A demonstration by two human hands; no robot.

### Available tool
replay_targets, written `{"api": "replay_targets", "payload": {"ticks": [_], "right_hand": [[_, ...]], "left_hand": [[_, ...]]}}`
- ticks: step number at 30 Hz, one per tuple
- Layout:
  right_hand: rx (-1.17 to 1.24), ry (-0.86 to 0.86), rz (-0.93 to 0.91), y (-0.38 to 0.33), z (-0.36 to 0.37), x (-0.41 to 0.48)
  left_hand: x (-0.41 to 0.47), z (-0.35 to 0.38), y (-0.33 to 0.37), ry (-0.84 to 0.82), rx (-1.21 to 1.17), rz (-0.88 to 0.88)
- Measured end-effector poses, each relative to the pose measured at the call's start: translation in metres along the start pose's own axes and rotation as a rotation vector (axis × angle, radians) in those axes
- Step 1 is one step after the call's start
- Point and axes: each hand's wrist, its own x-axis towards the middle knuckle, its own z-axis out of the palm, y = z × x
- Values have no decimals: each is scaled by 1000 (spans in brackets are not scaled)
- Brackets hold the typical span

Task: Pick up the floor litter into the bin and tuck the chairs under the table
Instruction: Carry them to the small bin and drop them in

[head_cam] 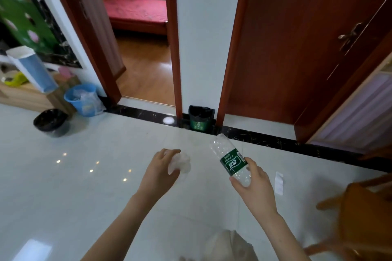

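My right hand (253, 186) grips an empty clear plastic bottle (228, 155) with a green label, its base pointing up toward the far wall. My left hand (160, 172) is closed on a crumpled white tissue (182, 164). A small green bin (199, 117) lined with a black bag stands against the white wall between two doorways, straight ahead of both hands. A white paper slip (279, 182) lies on the tiled floor to the right of the bottle. A wooden chair (360, 218), blurred, fills the lower right corner.
A blue bin (81, 99) with clear plastic inside and a round black-lined bin (51, 121) stand at the left by a wooden cabinet (25, 97). An open doorway shows a red bed (137, 12). A brown door (297, 48) is at the right.
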Motion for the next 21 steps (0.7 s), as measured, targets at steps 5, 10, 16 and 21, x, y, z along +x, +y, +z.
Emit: {"api": "replay_targets", "payload": {"ticks": [5,10,16,21], "right_hand": [[4,5,38,27,24,105],[-38,-11,14,59,40,239],[-50,-99,-44,64,41,410],[-20,-147,-90,52,54,520]], "left_hand": [[101,43,-25,-46,-21,-14],[213,93,-46,-65,-8,-67],[356,114,-51,-9,3,-142],[452,123,-65,19,33,-121]]}}
